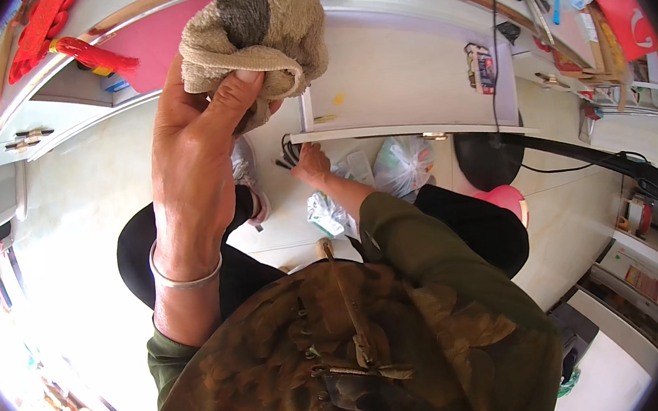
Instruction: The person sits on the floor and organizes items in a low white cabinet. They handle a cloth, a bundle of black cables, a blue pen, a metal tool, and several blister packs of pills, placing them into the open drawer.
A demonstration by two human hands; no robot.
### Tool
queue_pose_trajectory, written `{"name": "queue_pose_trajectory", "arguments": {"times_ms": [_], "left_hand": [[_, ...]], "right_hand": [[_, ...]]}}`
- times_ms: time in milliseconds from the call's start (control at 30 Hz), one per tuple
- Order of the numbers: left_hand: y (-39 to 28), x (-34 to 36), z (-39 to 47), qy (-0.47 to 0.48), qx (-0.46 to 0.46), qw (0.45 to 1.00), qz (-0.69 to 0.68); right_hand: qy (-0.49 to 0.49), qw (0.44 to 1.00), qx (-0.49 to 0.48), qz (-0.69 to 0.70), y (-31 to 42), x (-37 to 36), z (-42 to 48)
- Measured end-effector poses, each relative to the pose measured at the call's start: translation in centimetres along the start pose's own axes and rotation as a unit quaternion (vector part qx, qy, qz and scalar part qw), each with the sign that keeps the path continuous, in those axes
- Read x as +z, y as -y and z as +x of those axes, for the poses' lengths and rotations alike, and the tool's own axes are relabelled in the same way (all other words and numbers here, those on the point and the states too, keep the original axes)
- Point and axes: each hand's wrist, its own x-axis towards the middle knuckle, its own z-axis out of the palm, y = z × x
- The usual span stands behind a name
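Observation:
My left hand (197,129) is raised at the upper left of centre, gripping a crumpled beige terry cloth (288,25) with a dark grey patch. Just beyond it is a pulled-out white drawer (393,68). My right hand (312,164) reaches low to the drawer's left front corner, its fingers around a bundle of black cable (287,153). The fingertips are partly hidden by the drawer front. A small printed pack (480,69) lies at the drawer's right end, and a yellow mark shows on its bottom.
Filled plastic bags (402,166) rest on the tiled floor between my legs. A black cord (494,41) hangs across the drawer's right end. Right of the bags are a black round object (488,157) and a pink item (507,203). A red tassel (95,55) hangs at the upper left.

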Motion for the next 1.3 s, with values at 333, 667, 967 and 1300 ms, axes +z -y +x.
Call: {"name": "queue_pose_trajectory", "arguments": {"times_ms": [333,667,967,1300], "left_hand": [[0.3,2.6,0.7,0.086,-0.032,0.994,-0.052],[2.0,3.8,2.2,0.034,-0.049,0.992,-0.107],[4.7,8.1,1.3,0.153,-0.205,0.957,-0.135],[6.7,10.9,1.9,0.031,-0.071,0.996,-0.048]], "right_hand": [[0.252,0.935,-0.072,0.239,0.1,-7.2,-6.3],[0.207,0.775,-0.192,0.566,-0.4,-31.8,-21.2],[-0.088,0.795,-0.21,0.563,1.8,-34.5,-19.0],[-0.108,0.827,-0.321,0.449,4.1,-31.6,-17.1]]}}
